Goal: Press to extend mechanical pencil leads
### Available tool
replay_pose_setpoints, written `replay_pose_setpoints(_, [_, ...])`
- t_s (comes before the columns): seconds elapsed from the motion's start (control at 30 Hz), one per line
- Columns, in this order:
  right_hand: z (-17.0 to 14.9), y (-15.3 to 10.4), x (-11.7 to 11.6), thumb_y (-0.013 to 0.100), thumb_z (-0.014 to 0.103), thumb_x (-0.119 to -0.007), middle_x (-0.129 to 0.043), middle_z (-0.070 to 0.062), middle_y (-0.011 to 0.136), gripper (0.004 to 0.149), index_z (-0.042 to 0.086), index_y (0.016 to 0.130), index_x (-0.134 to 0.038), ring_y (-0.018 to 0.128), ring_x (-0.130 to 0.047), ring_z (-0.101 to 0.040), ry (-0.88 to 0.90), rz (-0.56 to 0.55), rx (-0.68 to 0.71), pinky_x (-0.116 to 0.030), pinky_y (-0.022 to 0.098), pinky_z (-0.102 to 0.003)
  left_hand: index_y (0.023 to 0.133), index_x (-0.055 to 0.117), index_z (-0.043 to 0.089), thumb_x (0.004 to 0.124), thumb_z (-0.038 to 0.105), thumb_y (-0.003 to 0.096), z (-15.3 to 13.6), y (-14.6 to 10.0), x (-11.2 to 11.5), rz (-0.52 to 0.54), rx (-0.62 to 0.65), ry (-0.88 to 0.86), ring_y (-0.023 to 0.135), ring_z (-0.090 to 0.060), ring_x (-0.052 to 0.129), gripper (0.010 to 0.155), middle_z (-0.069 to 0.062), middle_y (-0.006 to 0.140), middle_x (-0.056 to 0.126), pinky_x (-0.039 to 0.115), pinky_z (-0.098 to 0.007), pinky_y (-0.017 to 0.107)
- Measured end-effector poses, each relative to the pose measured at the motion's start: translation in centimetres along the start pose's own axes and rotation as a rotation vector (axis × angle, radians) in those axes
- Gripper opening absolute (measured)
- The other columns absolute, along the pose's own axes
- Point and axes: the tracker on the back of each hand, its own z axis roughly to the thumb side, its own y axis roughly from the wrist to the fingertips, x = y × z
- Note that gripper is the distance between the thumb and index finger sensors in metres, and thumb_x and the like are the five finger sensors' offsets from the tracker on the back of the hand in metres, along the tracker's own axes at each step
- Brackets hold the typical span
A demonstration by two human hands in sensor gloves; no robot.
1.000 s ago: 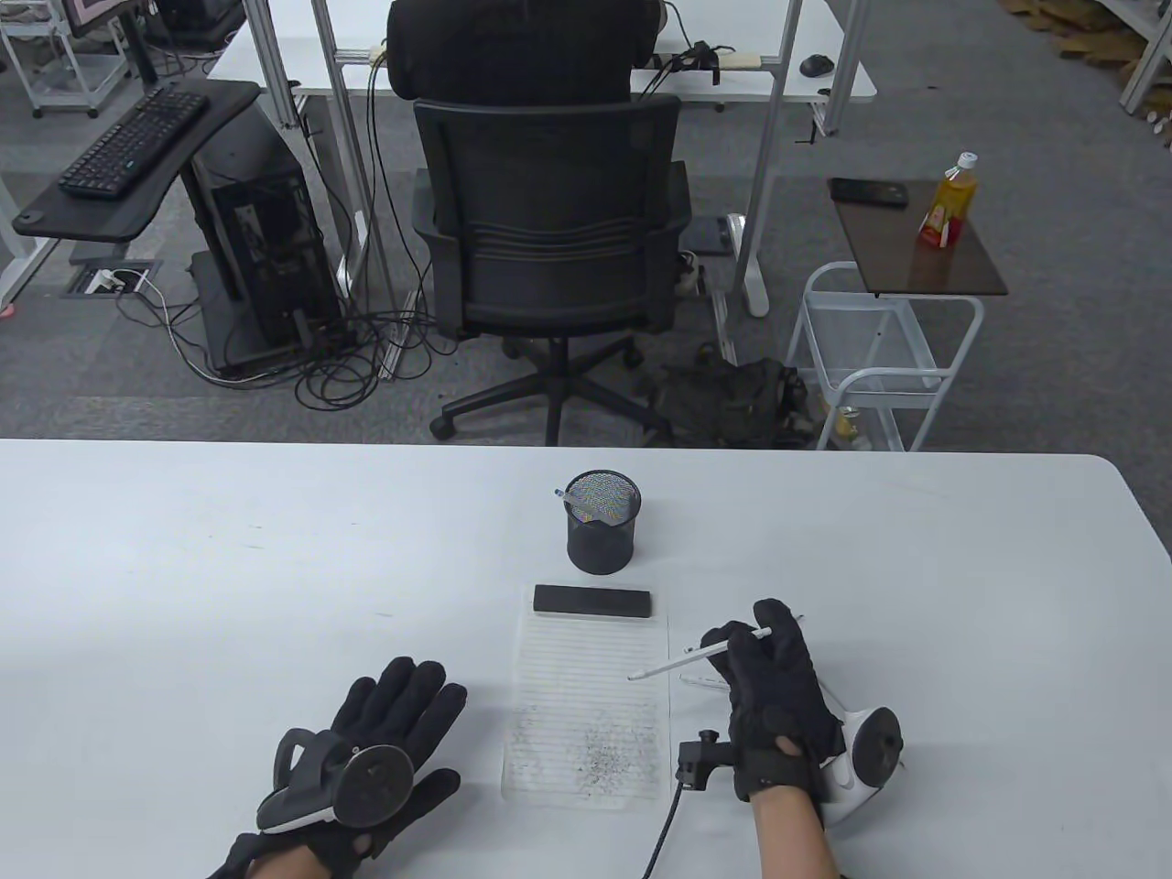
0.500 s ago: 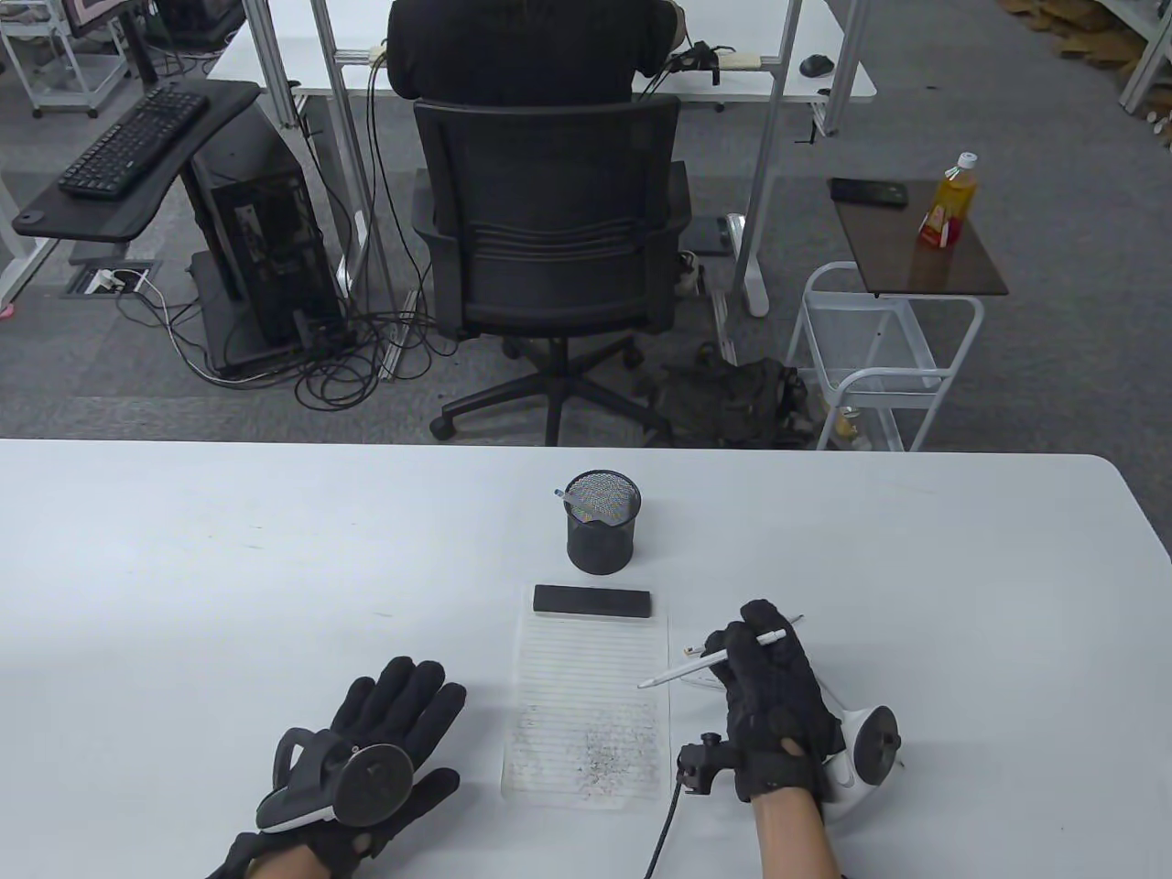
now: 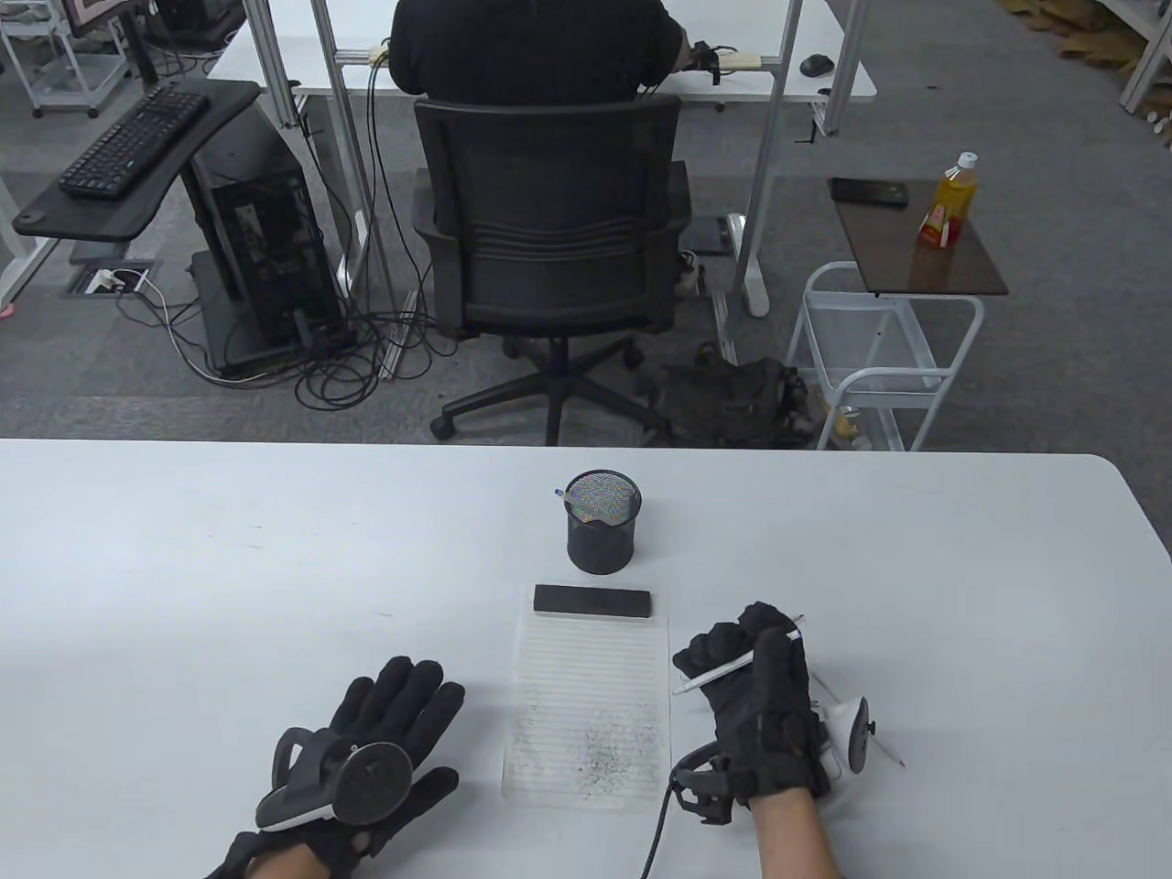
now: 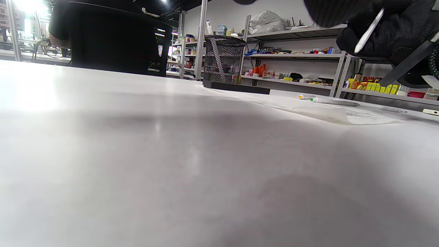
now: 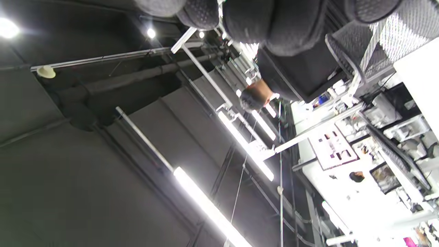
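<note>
My right hand (image 3: pixel 737 655) grips a white mechanical pencil (image 3: pixel 723 671) in a closed fist just right of the lined paper (image 3: pixel 586 705). The pencil slants, its tip low at the left by the paper's edge and its cap end up by my fingers. It also shows in the left wrist view (image 4: pixel 368 31), held in the right hand (image 4: pixel 394 31) above the table. The right wrist view faces the ceiling and shows only fingertips (image 5: pixel 274 24). My left hand (image 3: pixel 403 687) rests flat and empty on the table, left of the paper.
A black mesh pen cup (image 3: pixel 601 520) with one pencil in it stands behind the paper. A black block (image 3: pixel 593 601) lies on the paper's top edge. Loose pencils (image 3: pixel 884 746) lie on the table under and right of my right hand. A black cable (image 3: pixel 664 815) trails to the front edge.
My right hand has turned at the wrist and curled tighter around the pencil. The pencil tip has drawn back right, off the paper to its edge. My left hand has not moved.
</note>
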Motion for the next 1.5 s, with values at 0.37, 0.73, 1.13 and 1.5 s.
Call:
replay_pose_setpoints(0.37, [-0.17, -0.02, -0.13, 0.060, 0.066, -0.058, -0.086, -0.014, 0.058, 0.066, 0.009, 0.075, -0.085, 0.049, -0.083, -0.042, 0.103, 0.004, 0.026, -0.068, 0.053, -0.069, 0.115, 0.036, 0.026, 0.067, 0.061, 0.0464, -0.01, 0.01, 0.03, -0.001, 0.001, 0.006, 0.112, -0.046, 0.032, 0.083, -0.011, 0.121, 0.031, 0.037, -0.067, 0.075])
replay_pose_setpoints(0.73, [0.00, 0.00, -0.54, 0.059, 0.067, -0.055, -0.087, -0.014, 0.054, 0.069, 0.007, 0.073, -0.085, 0.044, -0.084, -0.040, 0.134, 0.027, 0.057, -0.070, 0.049, -0.068, 0.115, 0.035, 0.026, 0.067, 0.061, 0.0464, 0.04, 0.03, 0.07, -0.002, 0.003, 0.008, 0.112, -0.046, 0.032, 0.083, -0.011, 0.121, 0.031, 0.037, -0.066, 0.075])
replay_pose_setpoints(1.13, [-0.11, 0.09, -0.44, 0.060, 0.064, -0.058, -0.087, -0.013, 0.051, 0.065, 0.007, 0.071, -0.086, 0.042, -0.085, -0.039, 0.123, 0.038, 0.061, -0.071, 0.048, -0.067, 0.115, 0.036, 0.026, 0.067, 0.061, 0.0464, 0.07, 0.05, 0.09, -0.001, 0.004, 0.010, 0.112, -0.046, 0.032, 0.083, -0.011, 0.121, 0.031, 0.037, -0.067, 0.075])
replay_pose_setpoints(1.5, [-0.46, 0.05, -0.48, 0.060, 0.063, -0.057, -0.087, -0.013, 0.050, 0.064, 0.007, 0.071, -0.086, 0.041, -0.085, -0.038, 0.104, 0.043, 0.051, -0.072, 0.048, -0.067, 0.115, 0.036, 0.026, 0.067, 0.061, 0.0463, 0.10, 0.04, 0.08, 0.000, 0.005, 0.012, 0.112, -0.046, 0.032, 0.083, -0.011, 0.121, 0.031, 0.037, -0.067, 0.075])
